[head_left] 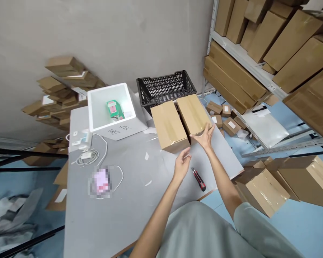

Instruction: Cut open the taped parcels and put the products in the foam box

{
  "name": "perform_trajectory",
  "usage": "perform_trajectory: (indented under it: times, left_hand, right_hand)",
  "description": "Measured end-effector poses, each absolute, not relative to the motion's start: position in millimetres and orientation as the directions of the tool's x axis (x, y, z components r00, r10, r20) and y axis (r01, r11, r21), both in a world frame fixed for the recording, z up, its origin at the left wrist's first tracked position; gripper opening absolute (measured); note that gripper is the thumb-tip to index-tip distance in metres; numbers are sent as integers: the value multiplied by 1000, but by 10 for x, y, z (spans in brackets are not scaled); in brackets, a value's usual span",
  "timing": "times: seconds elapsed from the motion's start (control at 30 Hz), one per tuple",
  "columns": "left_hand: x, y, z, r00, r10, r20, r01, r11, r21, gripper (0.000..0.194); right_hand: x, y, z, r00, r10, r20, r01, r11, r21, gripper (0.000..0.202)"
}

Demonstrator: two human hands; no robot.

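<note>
Two taped brown cardboard boxes lie side by side on the grey table, a left box [169, 125] and a right box [194, 113]. My right hand [205, 138] has its fingers spread against the near end of the right box. Close to the near corner of the left box is my left hand [182, 164], its fingers bent and apart, with nothing seen in it. A red and black utility knife [199, 180] rests on the table between my forearms.
Behind the boxes stands a black plastic crate [165, 87]. A white foam box [115, 125] holding a green item is at the table's back left, near cables [87, 157]. Shelves [242, 50] with cartons rise at right; more cartons [267, 191] sit beside the table.
</note>
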State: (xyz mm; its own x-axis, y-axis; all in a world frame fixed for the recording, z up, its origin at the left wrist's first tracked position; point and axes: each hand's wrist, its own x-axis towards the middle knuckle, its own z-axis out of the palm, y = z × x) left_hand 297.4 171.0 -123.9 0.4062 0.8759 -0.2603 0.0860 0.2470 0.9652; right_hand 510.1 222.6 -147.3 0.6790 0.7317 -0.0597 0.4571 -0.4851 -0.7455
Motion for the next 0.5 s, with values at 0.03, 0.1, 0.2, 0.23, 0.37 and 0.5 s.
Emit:
perform_trajectory:
  times: [0.03, 0.1, 0.2, 0.23, 0.37, 0.5]
  left_hand:
    - [3068, 1767, -1268, 409, 876, -256, 86, 242, 966, 53]
    - [3262, 1884, -1329, 413, 879, -239, 68, 232, 970, 63]
    - [3564, 2059, -1405, 401, 881, -250, 59, 247, 967, 81]
    - [3656, 2116, -1420, 395, 877, -274, 86, 262, 961, 85]
    - [3902, 2286, -1411, 362, 852, -378, 245, 304, 921, 90]
    - [3917, 2238, -1361, 338, 853, -398, 292, 307, 906, 92]
  right_hand:
    - [5110, 2217, -1490, 674, 737, -52, 463, -477, -747, 157]
    - [5136, 2178, -1506, 670, 741, -36, 477, -467, -745, 153]
    - [5193, 2121, -1501, 663, 748, -14, 502, -459, -733, 148]
    - [5217, 2114, -1494, 659, 752, -11, 507, -454, -733, 147]
    - [5339, 2135, -1445, 665, 746, -40, 450, -443, -776, 127]
    - [5464, 2050, -1382, 673, 740, -26, 385, -380, -841, 92]
